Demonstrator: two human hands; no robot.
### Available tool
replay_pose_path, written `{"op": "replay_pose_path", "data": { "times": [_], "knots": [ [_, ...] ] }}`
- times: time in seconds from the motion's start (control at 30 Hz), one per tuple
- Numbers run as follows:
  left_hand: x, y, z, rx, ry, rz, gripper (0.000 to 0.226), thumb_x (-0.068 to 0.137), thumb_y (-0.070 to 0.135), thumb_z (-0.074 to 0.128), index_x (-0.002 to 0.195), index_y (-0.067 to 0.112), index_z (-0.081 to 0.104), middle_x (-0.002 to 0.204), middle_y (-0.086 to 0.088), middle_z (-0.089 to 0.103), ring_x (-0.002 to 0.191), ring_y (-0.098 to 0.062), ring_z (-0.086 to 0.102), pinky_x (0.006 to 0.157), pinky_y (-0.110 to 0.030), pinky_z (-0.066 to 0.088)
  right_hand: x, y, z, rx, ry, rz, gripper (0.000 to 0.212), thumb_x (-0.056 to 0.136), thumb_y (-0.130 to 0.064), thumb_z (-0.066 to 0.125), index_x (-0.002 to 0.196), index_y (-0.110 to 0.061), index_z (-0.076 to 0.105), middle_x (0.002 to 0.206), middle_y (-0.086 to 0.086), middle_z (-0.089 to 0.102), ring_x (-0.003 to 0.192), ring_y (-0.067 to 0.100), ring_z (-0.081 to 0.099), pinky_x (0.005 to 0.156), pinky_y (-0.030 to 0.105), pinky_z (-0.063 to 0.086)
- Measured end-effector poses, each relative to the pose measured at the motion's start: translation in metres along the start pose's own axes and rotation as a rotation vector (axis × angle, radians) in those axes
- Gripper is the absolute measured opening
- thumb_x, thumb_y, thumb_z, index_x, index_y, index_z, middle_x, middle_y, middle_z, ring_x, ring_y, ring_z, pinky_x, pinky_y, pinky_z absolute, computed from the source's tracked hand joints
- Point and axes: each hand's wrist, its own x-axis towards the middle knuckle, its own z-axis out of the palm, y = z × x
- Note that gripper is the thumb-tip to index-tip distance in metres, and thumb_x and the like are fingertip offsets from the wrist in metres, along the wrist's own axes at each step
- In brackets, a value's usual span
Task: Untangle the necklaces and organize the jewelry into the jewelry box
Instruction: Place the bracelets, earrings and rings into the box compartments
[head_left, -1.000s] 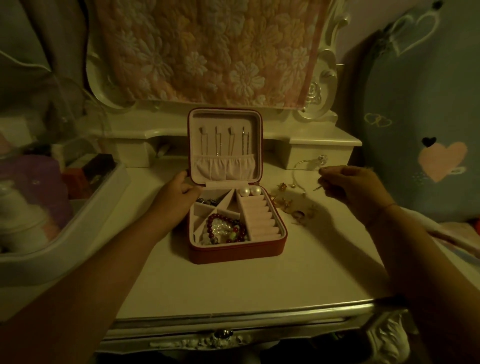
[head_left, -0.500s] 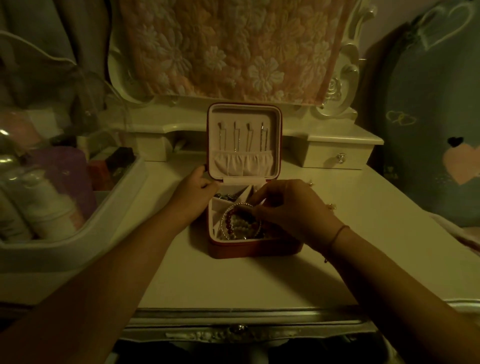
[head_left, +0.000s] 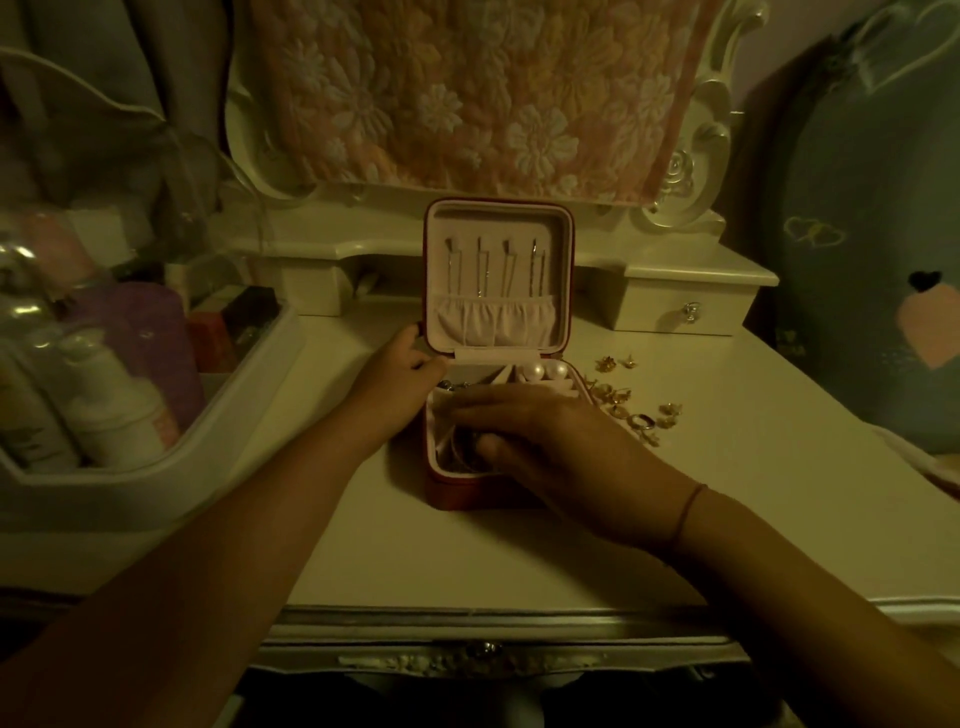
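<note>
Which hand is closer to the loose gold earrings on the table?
Right. The right hand lies over the jewelry box, just left of the gold earrings; the left hand holds the box's opposite, left side.

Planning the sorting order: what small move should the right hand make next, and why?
Probably lift the right hand out of the red square jewelry box and reach for the small gold pieces lying loose on the cream table beside it. The left hand grips the box's corner, steadying it.
</note>
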Motion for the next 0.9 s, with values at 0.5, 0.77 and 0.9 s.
{"op": "replay_pose_path", "data": {
  "times": [0.5,0.77,0.9],
  "knots": [
    [-0.001,0.001,0.003,-0.017,0.028,0.008,0.032,0.092,0.018,0.054,0.124,0.023,0.051,0.096,-0.005,0.069,0.091,-0.023,0.066,0.089,-0.046,0.051,-0.018,0.005,0.009,-0.19,-0.149,-0.024,0.072,0.085,-0.067,0.022,0.141,-0.025,0.04,0.149,-0.004,0.036,0.139,0.017,0.03,0.113,0.031,0.023],
    [-0.002,0.003,0.004,-0.004,0.026,-0.006,0.041,0.094,0.021,0.053,0.134,0.019,0.045,0.088,0.005,0.066,0.089,-0.02,0.066,0.086,-0.042,0.052,-0.02,0.003,0.011,-0.255,-0.118,-0.041,0.065,0.087,-0.063,0.03,0.137,-0.024,0.046,0.145,-0.002,0.043,0.135,0.019,0.037,0.109,0.029,0.01],
    [-0.003,0.004,0.003,0.013,0.03,-0.005,0.041,0.094,0.02,0.052,0.135,0.019,0.044,0.086,0.006,0.065,0.088,-0.02,0.066,0.082,-0.04,0.051,-0.021,0.001,0.013,-0.328,-0.057,-0.069,0.064,0.087,-0.062,0.03,0.135,-0.024,0.048,0.143,-0.004,0.046,0.133,0.017,0.039,0.108,0.03,0.007]
  ]
}}
